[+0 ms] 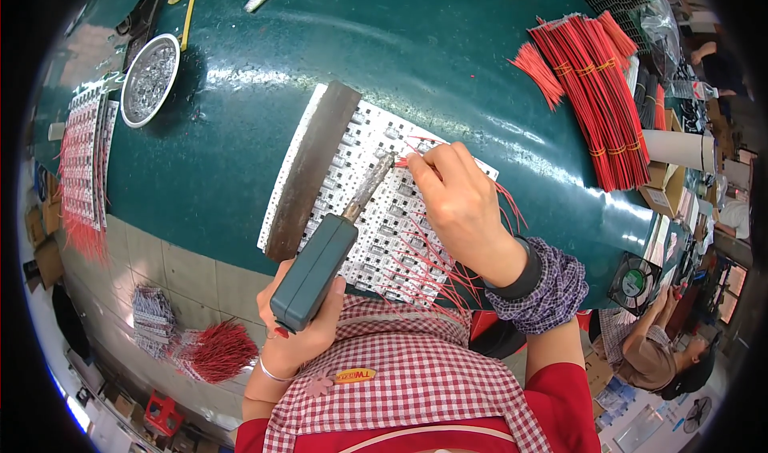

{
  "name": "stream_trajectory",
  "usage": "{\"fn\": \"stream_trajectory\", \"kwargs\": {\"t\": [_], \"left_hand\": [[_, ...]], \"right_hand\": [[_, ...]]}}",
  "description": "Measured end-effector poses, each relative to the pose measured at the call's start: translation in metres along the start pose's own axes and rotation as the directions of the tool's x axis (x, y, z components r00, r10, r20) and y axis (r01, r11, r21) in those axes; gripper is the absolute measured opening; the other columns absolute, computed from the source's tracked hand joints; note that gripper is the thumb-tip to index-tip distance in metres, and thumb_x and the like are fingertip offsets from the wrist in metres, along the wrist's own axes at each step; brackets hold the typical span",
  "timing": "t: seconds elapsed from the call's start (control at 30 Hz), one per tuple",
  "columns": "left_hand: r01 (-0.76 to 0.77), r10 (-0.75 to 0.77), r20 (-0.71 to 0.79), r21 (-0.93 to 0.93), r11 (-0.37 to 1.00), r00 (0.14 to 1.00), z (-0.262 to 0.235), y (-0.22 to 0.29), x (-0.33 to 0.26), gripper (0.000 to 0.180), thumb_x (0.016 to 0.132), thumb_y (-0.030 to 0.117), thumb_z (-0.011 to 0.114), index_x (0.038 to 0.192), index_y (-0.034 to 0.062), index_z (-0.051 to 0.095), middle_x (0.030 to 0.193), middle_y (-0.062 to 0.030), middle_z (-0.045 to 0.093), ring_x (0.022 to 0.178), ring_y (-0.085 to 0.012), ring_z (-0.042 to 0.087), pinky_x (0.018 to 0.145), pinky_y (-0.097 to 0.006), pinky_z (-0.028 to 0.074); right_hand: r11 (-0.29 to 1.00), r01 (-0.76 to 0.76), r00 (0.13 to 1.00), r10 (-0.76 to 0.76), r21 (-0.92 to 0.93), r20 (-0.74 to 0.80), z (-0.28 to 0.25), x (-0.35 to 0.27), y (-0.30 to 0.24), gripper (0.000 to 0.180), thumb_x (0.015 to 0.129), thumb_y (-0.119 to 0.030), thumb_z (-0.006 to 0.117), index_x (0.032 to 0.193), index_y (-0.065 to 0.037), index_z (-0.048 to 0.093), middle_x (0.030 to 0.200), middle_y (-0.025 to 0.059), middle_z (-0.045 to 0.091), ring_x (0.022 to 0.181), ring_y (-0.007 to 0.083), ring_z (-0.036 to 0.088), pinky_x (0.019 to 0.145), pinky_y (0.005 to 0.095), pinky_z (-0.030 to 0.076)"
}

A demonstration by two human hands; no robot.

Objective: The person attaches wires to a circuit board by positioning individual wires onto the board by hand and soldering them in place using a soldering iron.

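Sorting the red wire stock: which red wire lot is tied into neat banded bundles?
The red wire bundles on the green table's far right, straight and banded; the red wires on the floor lower left form a loose splayed heap.

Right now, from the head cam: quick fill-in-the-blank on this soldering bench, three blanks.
1. The left hand grips a ____ soldering iron.
2. The right hand pinches a thin ____ wire at the iron's tip.
3. A long dark bar lies across the ____ circuit panel.

Missing words: green; red; white
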State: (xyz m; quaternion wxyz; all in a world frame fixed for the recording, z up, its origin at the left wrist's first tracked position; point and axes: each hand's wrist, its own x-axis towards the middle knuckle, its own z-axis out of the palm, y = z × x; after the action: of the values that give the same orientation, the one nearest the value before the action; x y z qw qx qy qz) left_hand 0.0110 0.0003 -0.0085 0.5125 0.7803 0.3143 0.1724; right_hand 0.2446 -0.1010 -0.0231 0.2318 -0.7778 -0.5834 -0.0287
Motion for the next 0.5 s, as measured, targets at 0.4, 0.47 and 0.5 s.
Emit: {"fn": "stream_trajectory", "kwargs": {"t": [0.4,0.47,0.5], "left_hand": [[-0.016,0.016,-0.018,0.005,1.000,1.000,-0.004,0.001,-0.001,0.028,0.077,-0.004,0.077,0.103,-0.0068,0.070,0.095,-0.0146,0.070,0.068,-0.0175,0.069,0.063,-0.027,0.054],[0.000,0.000,-0.013,0.003,1.000,1.000,-0.004,0.000,-0.003,0.028,0.077,-0.003,0.077,0.103,-0.0068,0.070,0.095,-0.0144,0.070,0.069,-0.0174,0.069,0.063,-0.027,0.054],[0.026,-0.026,-0.003,-0.013,1.000,1.000,-0.004,-0.001,-0.004,0.028,0.077,-0.003,0.077,0.104,-0.0067,0.070,0.095,-0.0142,0.071,0.070,-0.0171,0.069,0.064,-0.027,0.054]], "right_hand": [[1.000,-0.014,0.989,0.018,0.026,-0.148,0.003,-0.011,-0.008,0.029,0.070,0.008,0.072,0.098,-0.001,0.070,0.075,0.0068,0.053,0.067,0.0229,0.055,0.055,0.0341,0.044],[0.999,-0.024,0.991,0.030,0.048,-0.131,0.005,-0.011,-0.008,0.030,0.071,0.008,0.072,0.099,-0.001,0.069,0.075,0.0070,0.052,0.066,0.0229,0.054,0.055,0.0347,0.044],[0.997,-0.033,0.993,0.041,0.071,-0.114,0.006,-0.011,-0.008,0.030,0.071,0.008,0.072,0.099,-0.002,0.069,0.074,0.0071,0.050,0.065,0.0230,0.053,0.055,0.0352,0.044]]}}
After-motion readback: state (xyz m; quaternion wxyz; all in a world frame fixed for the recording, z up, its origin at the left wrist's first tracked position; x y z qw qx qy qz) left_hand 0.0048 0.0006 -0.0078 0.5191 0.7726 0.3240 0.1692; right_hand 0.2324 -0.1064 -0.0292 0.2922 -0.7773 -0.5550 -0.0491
